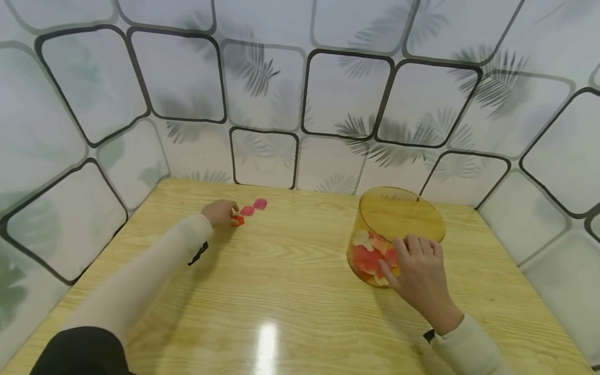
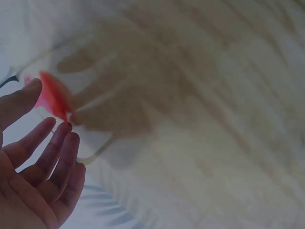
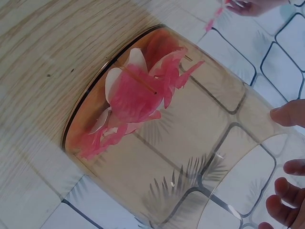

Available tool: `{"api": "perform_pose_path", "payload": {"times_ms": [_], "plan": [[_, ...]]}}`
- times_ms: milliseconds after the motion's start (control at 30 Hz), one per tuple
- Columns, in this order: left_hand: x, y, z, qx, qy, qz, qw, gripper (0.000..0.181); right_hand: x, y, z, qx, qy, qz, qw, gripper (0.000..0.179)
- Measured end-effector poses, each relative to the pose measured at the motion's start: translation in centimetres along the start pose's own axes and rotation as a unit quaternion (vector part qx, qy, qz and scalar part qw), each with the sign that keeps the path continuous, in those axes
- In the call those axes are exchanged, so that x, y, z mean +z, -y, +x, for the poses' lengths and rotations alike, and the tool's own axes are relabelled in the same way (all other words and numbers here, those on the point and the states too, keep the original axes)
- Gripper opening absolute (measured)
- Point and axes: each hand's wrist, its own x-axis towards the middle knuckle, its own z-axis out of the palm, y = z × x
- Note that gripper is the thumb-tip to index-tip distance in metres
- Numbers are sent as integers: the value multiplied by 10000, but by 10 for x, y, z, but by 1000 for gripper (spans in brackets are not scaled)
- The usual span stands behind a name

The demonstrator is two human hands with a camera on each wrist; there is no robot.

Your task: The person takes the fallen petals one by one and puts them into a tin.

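My left hand (image 1: 222, 212) is at a red petal (image 1: 239, 220) on the wooden table. In the left wrist view its thumb overlaps the red petal (image 2: 56, 95), and the fingers are loosely bent and spread close below it. Two pinkish petals, one rose (image 1: 247, 210) and one magenta (image 1: 260, 203), lie in a row beyond it. On the right stands an amber see-through cylindrical jar (image 1: 370, 208), with an open top. Red, pink and cream petals (image 3: 136, 95) are piled at its bottom. My right hand (image 1: 422, 273) is at its near right side, fingers loosely bent by the rim, thumb before the wall.
The pale wooden table (image 1: 281, 271) has a light reflection near its front. White curtain-like walls (image 1: 262, 88) with dark rounded outlines and leaf prints rise behind the table and at both sides. A black rounded shape (image 1: 82, 351) shows at the lower left.
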Motion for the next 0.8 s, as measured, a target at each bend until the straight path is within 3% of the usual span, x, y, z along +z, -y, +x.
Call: {"api": "perform_pose_path", "payload": {"times_ms": [167, 467, 800], "plan": [[9, 8, 5, 48, -47, -34, 10000, 33, 0, 1, 0, -36, -48, 10, 10000, 51], [7, 9, 4, -135, 115, -252, 9995, 27, 0, 0, -1, -34, -44, 31, 10000, 51], [-1, 8, 0, -4, -281, -367, 9989, 16, -1, 0, 0, -77, -118, 22, 9999, 54]]}}
